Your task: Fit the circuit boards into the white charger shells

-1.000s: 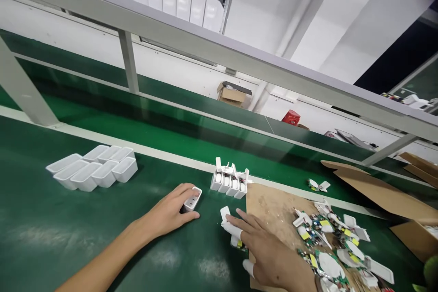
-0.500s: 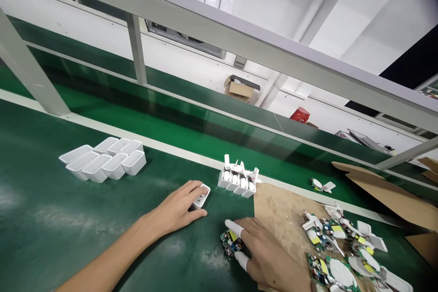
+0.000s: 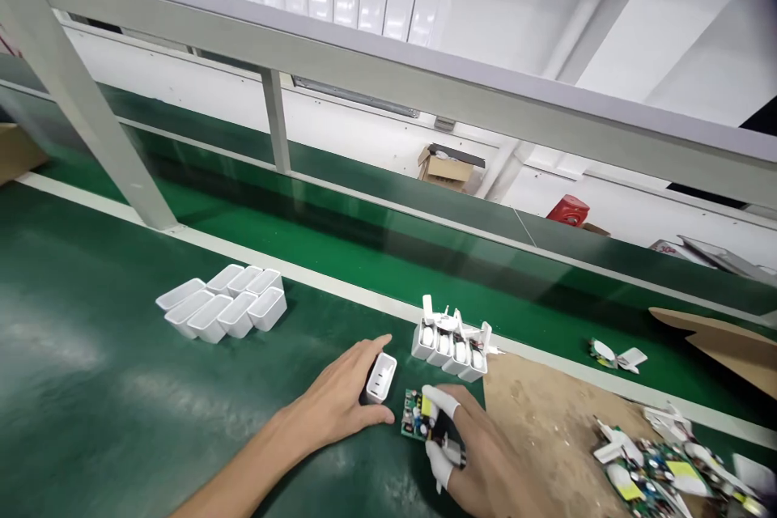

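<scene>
My left hand lies beside a small white plastic case with slots inside. Its fingers and thumb are stretched apart around the case, not closed on it. A green circuit board with a yellow patch is gripped in my right hand, just right of the case. White finger cots cover my right thumb and forefinger. Behind my hands stands a row of several white cases with parts and wires sticking out of their tops. Farther left, several open white cases stand close together.
A brown cardboard sheet covers the bench at right, with a pile of circuit boards on it. One more assembly lies on the green belt beyond the pale edge strip. A grey metal frame crosses above.
My left fingers have lifted off the top of the white case and spread around it. My right hand has brought the circuit board up closer to the case. The view has shifted left.
</scene>
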Motion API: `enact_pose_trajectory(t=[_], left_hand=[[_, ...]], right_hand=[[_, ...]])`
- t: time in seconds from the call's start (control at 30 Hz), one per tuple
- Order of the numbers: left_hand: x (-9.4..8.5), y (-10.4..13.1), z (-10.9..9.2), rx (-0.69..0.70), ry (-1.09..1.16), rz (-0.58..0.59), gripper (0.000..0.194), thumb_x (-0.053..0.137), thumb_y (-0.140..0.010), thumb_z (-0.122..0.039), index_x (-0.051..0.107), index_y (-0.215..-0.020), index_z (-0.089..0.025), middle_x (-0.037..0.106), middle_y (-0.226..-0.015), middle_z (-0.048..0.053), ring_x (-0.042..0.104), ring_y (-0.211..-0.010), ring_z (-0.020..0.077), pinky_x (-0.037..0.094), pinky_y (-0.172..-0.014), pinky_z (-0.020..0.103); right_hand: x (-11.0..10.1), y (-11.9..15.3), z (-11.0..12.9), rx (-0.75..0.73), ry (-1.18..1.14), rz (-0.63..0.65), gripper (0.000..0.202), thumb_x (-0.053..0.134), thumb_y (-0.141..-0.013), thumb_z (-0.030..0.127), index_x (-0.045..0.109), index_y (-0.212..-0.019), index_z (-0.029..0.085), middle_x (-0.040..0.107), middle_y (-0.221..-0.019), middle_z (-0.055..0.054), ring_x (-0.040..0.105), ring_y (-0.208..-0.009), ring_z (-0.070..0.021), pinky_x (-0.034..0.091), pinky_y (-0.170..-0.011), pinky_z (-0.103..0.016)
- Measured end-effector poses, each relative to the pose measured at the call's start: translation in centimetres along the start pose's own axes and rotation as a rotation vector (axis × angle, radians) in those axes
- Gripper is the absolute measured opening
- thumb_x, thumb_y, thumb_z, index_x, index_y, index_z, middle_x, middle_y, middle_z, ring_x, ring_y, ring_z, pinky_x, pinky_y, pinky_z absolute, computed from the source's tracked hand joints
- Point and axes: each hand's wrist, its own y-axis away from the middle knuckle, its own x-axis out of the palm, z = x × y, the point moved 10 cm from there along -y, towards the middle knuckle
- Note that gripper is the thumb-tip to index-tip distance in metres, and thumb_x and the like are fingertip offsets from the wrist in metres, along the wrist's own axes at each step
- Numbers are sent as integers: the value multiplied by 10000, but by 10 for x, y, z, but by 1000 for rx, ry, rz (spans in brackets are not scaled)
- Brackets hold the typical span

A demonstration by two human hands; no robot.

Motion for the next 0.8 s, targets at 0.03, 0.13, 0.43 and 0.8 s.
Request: enact_pose_trajectory(t=[0.03,0.13,0.43,0.8], left_hand=[[0,1,1,-6,16,16,1078,922,-771,-363,294,-1646,-350,581,-1490,137,617,-1331,393,550,-1073,536],[1,3,1,9,61,54,1198,919,-767,-332,163,-1696,-378,508,-1574,146,588,-1384,390,541,-1102,524],[11,2,-18,173,108,-5,983,719,-942,-174,126,-1681,-435,600,-1460,88,625,-1315,292,547,-1113,451],[26,0,-30,220,112,36,995,643,-974,-100,34,-1689,-429,572,-1522,120,549,-1410,312,548,-1131,507]], right_hand=[[-1,-3,-2,29,-42,-17,650,546,-900,117,463,-1519,301,637,-1392,-97,757,-985,-206,686,-825,-313],[3,-7,-6,63,-141,-54,605,545,-934,152,469,-1511,317,604,-1419,-94,763,-929,-179,688,-738,-251],[-3,12,0,19,-164,-419,564,524,-998,128,451,-1525,314,614,-1449,-130,682,-1308,-272,636,-1019,-359],[4,16,7,14,22,-340,817,548,-949,127,218,-1674,309,667,-1427,-149,731,-1230,-341,666,-971,-462]])
